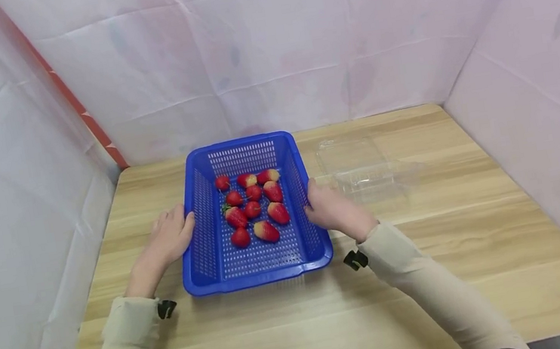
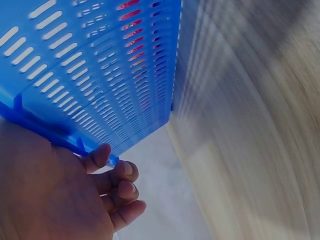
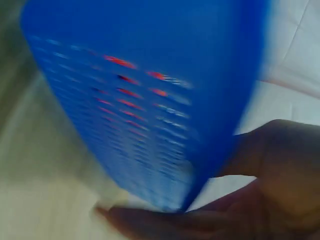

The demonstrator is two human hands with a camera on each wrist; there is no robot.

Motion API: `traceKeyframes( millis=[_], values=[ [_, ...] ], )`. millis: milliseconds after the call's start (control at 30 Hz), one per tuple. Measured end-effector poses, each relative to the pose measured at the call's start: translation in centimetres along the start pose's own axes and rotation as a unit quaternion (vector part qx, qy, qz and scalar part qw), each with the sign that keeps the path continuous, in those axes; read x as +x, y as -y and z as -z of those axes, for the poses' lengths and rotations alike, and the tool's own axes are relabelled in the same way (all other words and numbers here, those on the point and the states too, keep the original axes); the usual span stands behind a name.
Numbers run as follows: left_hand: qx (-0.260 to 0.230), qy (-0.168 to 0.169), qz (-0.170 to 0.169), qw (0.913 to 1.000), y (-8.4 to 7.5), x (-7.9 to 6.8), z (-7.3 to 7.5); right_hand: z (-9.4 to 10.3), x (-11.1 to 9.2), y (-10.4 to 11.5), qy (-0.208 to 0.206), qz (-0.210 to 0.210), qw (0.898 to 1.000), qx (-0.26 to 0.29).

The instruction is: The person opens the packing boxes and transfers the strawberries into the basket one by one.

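Observation:
A blue perforated plastic basket [image 1: 266,261] is in the middle of the head view, with several strawberries [image 1: 267,231] and several small round red fruits [image 1: 240,238] inside. My left hand [image 1: 172,236] holds its left rim; in the left wrist view, the fingers [image 2: 126,215] curl beside that rim. On the opposite side, my right hand [image 1: 336,208] grips the right rim, thumb at the top edge and fingers along the outer wall. Red fruit shows through the slots of the basket wall [image 3: 125,30] in the blurred right wrist view.
An open clear plastic clamshell box [image 1: 360,165] lies right of the basket on the wooden table [image 1: 468,267]. Pale printed cloth [image 1: 265,38] hangs behind the table and along both sides. Dark wrist straps show at both cuffs.

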State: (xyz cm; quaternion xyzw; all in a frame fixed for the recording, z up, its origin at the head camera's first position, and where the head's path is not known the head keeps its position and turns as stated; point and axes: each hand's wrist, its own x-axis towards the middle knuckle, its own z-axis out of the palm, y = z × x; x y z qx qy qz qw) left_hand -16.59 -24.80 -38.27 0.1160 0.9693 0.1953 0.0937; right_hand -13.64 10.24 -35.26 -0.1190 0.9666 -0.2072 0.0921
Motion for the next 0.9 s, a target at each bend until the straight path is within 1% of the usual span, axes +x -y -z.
traceKeyframes(
  millis=[67, 133, 267, 333, 367, 433, 500, 567, 600, 633, 667, 700, 767, 833, 900],
  values=[
    [0.002, -0.003, -0.005, 1.0000, 0.0, 0.5, 0.1, -0.6, 0.3, -0.5, 0.007, -0.007, 0.999, 0.035],
    [0.002, -0.003, -0.010, 0.9999, 0.0, 1.1, 0.2, -1.0, 0.8, -0.9, -0.013, -0.001, 0.998, 0.057],
    [-0.005, -0.005, -0.015, 0.9999, -0.2, 2.8, 0.4, -1.0, 1.9, -2.0, -0.067, 0.020, 0.994, 0.089],
    [-0.004, -0.006, -0.015, 0.9999, -0.5, 3.5, 0.5, -0.6, 2.3, -2.7, -0.110, 0.040, 0.988, 0.098],
    [-0.003, -0.006, -0.013, 0.9999, -0.6, 3.8, 0.6, -0.3, 2.2, -3.2, -0.136, 0.046, 0.985, 0.093],
    [0.003, -0.009, -0.009, 0.9999, -0.7, 4.3, 0.7, 0.5, 2.1, -4.2, -0.197, 0.061, 0.975, 0.085],
    [0.007, -0.014, -0.004, 0.9999, -0.8, 4.7, 0.8, 1.3, 1.8, -5.5, -0.269, 0.070, 0.959, 0.064],
    [0.009, -0.016, 0.000, 0.9998, -0.9, 5.1, 0.9, 2.0, 1.4, -7.0, -0.329, 0.058, 0.942, 0.019],
    [0.008, -0.017, 0.001, 0.9998, -1.0, 5.4, 1.0, 2.1, 1.2, -7.8, -0.347, 0.051, 0.936, 0.006],
    [0.008, -0.016, 0.003, 0.9998, -1.0, 5.6, 1.1, 2.2, 1.1, -8.6, -0.355, 0.037, 0.934, -0.011],
    [0.008, -0.016, 0.006, 0.9998, -1.0, 5.8, 1.2, 2.1, 1.1, -9.3, -0.354, 0.028, 0.935, -0.016],
    [0.009, -0.018, 0.007, 0.9998, -1.0, 6.0, 1.3, 1.9, 1.3, -10.0, -0.344, 0.017, 0.939, -0.015],
    [0.023, -0.025, 0.009, 0.9994, -1.0, 6.2, 1.6, 1.1, 1.8, -11.0, -0.308, -0.001, 0.951, -0.003],
    [0.050, -0.045, 0.005, 0.9977, -1.0, 6.4, 1.8, 0.1, 2.6, -11.7, -0.271, -0.008, 0.962, 0.025],
    [0.089, -0.076, -0.003, 0.9932, -1.0, 6.5, 2.1, -1.1, 3.7, -12.1, -0.251, -0.006, 0.967, 0.048]
  ],
)
